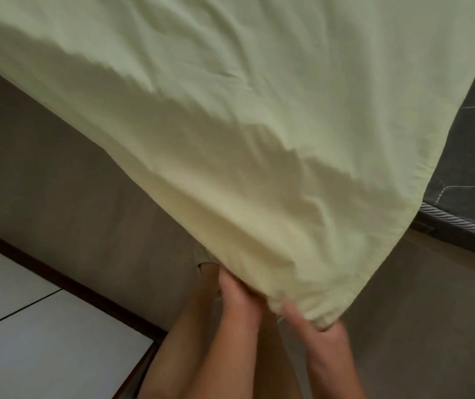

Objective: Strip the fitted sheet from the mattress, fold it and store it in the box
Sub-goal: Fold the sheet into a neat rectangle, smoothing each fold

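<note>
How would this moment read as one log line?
step: stripping | sheet: corner lifted | left hand: grips corner hem | right hand: grips corner hem | mattress: bare at right

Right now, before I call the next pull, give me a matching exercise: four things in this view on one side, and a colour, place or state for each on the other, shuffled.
Things:
1. fitted sheet
2. mattress
3. floor tiles
4. right hand

Descriptions:
A. white, at the lower left of the view
B. dark grey, bared at the right edge
C. pale green, spread across most of the view
D. grips the gathered corner hem at the bottom

Pairs: 1-C, 2-B, 3-A, 4-D
</note>
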